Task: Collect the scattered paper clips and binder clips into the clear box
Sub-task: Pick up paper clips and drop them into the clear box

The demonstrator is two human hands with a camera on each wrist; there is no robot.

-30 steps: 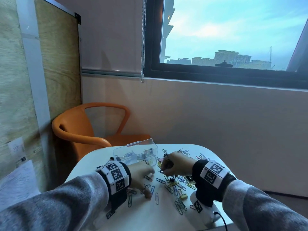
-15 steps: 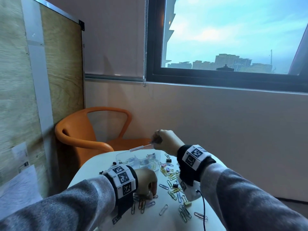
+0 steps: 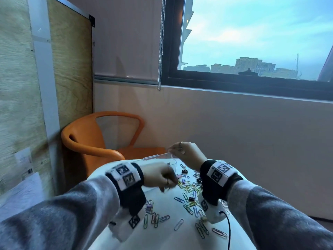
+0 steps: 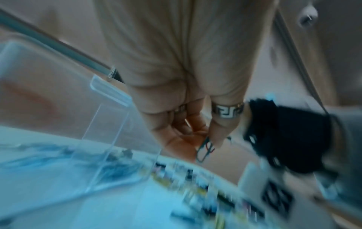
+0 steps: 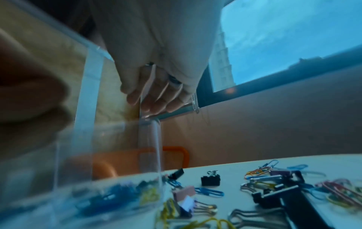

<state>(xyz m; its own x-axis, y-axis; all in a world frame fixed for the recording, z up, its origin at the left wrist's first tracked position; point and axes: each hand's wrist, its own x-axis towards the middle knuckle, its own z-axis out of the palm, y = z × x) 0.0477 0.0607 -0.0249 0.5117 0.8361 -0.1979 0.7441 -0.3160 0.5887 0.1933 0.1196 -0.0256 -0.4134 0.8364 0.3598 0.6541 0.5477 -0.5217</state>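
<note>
Paper clips (image 4: 203, 149) sit pinched in the fingertips of the left hand (image 3: 159, 176), just beside the clear box (image 3: 171, 161). Above it, the right hand (image 3: 188, 153) pinches the lid (image 3: 155, 156) up. Loose clips (image 3: 187, 188) litter the table (image 3: 171, 239) beside it.

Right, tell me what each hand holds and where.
Left hand pinches paper clips by their upper ends; right hand pinches the box lid at its free edge.
</note>
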